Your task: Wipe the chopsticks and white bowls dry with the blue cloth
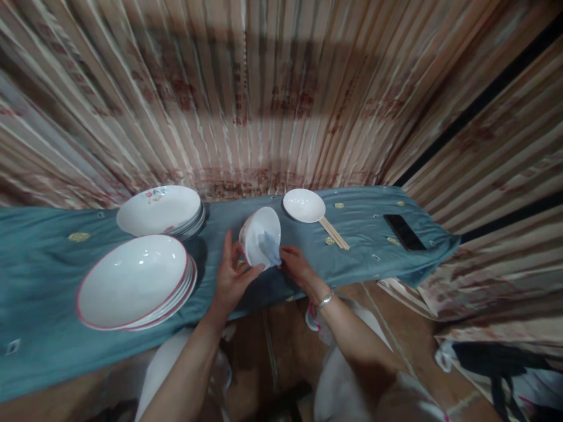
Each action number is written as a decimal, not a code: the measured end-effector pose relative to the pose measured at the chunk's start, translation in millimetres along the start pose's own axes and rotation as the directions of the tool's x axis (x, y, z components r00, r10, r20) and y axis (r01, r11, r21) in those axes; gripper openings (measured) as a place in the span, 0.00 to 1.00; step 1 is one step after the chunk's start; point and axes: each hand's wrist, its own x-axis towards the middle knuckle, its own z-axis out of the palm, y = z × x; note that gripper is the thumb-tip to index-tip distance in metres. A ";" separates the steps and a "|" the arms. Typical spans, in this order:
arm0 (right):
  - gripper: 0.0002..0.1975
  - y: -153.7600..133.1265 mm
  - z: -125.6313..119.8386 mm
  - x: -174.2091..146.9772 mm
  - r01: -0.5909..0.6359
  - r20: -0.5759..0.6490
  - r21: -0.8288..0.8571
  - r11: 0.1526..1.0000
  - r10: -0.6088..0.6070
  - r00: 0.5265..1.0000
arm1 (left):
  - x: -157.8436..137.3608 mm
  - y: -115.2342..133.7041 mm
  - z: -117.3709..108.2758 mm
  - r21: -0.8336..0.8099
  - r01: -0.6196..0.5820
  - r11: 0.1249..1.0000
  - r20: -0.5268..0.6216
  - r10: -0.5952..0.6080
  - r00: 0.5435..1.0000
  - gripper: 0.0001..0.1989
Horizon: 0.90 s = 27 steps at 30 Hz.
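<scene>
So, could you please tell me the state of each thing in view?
White bowl: tilted, held
Left hand: holding the bowl
Right hand: at the bowl's rim, grip unclear
Red-rimmed dishes: stacked, facing up
Flowered dishes: stacked, facing up
Small dish: upright
Chopsticks: lying together
Phone: flat, screen dark
Tablecloth: spread, creased
Curtain: hanging in folds

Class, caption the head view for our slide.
Left hand holding a tilted bowl, right hand at its rim, near stacked dishes.

Pleated curtains [264,88] behind, brown floor [288,340] below
</scene>
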 end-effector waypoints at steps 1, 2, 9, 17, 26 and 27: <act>0.15 -1.4 -5.2 2.4 0.066 -0.020 -0.055 0.996 -0.067 0.998 | -0.4 0.8 -0.2 0.002 0.026 1.000 -0.009 -0.026 1.000 0.57; 0.15 -3.2 -10.6 4.9 0.139 -0.031 -0.122 0.983 -0.144 0.989 | -0.7 1.8 -0.3 0.001 0.049 0.999 -0.013 -0.049 0.999 0.56; 0.12 -17.6 -38.9 14.5 0.444 0.024 -0.543 0.713 -0.515 0.857 | -2.2 5.4 2.7 -0.025 0.168 0.985 -0.003 -0.168 0.986 0.40; 0.17 -16.8 -39.1 14.3 0.391 0.016 -0.579 0.715 -0.470 0.883 | -1.6 0.3 9.5 -0.102 0.215 0.971 -0.085 -0.224 0.971 0.40; 0.21 -5.4 -18.9 2.2 0.132 0.003 -0.265 0.955 -0.136 0.991 | 4.5 -4.3 8.1 -0.116 0.114 0.987 -0.140 -0.130 0.982 0.35; 0.21 -4.9 -16.4 0.1 0.102 0.008 -0.231 0.968 -0.103 0.995 | 5.0 -4.7 7.9 -0.115 0.109 0.987 -0.142 -0.125 0.982 0.35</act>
